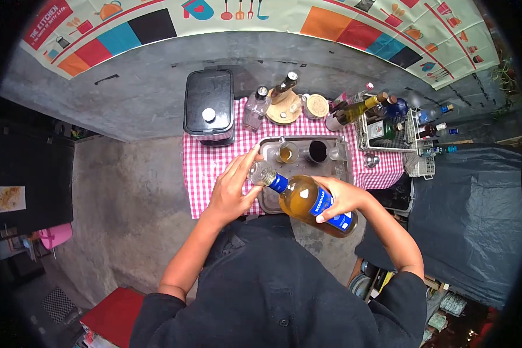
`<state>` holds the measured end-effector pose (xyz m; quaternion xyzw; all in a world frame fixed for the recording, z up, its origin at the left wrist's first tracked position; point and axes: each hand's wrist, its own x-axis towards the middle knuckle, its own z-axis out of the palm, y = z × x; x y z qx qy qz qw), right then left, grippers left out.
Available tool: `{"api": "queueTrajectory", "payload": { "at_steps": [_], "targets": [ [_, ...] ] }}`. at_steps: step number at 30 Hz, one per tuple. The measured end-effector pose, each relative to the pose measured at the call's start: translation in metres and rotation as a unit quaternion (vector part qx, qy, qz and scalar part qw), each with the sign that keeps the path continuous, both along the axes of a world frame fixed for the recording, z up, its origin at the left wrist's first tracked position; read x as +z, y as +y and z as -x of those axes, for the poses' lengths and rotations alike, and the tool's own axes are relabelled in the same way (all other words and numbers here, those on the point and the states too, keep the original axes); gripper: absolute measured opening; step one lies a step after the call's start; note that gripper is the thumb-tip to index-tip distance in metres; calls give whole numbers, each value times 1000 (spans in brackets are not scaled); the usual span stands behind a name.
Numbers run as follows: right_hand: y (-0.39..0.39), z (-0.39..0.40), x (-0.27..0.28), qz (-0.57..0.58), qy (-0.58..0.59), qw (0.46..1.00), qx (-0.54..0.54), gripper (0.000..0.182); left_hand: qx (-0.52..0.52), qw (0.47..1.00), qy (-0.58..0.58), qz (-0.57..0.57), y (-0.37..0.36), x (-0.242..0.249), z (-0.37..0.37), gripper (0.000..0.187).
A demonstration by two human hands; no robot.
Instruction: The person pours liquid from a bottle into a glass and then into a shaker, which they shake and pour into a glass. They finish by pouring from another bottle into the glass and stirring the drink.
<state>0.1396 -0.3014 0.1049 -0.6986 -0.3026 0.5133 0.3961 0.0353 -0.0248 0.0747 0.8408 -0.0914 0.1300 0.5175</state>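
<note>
Fingers (239, 166) and thumb of the left hand (229, 190) are set round a small clear drinking glass (262, 173), above the left side of a grey rectangular tray (350, 169). Right hand (345, 196) clamped on a large clear bottle (300, 197), amber liquid, blue label and neck band, tilted, neck toward the glass; I can't tell if mouth and rim touch. Farther back on the tray I see a clear glass mug (287, 152) with some amber liquid, near a round dark-looking cup (318, 152). Pink-and-white checked cloth (198, 168) under the tray.
</note>
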Motion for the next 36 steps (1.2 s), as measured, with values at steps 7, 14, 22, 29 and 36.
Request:
{"api": "queueTrajectory", "payload": {
  "at_steps": [7,14,22,29,36],
  "targets": [
    [21,13,-26,0,27,999,-27,91,17,1000,-7,-20,22,-21,5,61],
    [38,19,-30,-1,37,999,-36,93,22,999,16,29,34,-29,7,57],
    [43,22,-33,4,21,999,-38,92,34,997,27,62,37,-42,10,56],
    [44,21,-26,20,23,999,-41,92,31,994,51,94,36,-50,10,58],
    [45,21,-23,32,28,998,-39,92,47,990,51,122,31,-43,10,55]
  ]
}}
